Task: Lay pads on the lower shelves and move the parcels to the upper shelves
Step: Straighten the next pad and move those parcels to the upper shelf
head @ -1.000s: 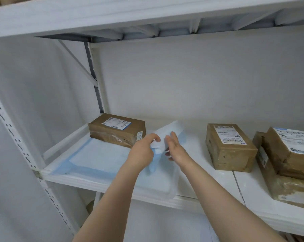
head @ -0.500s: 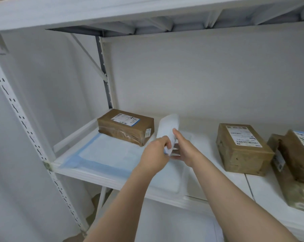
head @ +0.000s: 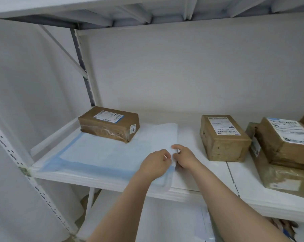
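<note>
A pale blue pad with a darker blue border lies on the left half of the white shelf. Its right part lies folded over, white side up. My left hand and my right hand meet at the pad's right edge and pinch it between fingers and thumb. A brown parcel with a white label stands on the pad's back left part. A second brown parcel stands on the bare shelf to the right of my hands.
Stacked brown parcels fill the shelf's right end. The upper shelf runs overhead. A perforated white upright stands at the left front, a grey one at the back. White sheets lie on the level below.
The raised, folded flap of the pad has come down and now lies flat on the shelf. Both hands have dropped with it to the pad's right edge.
</note>
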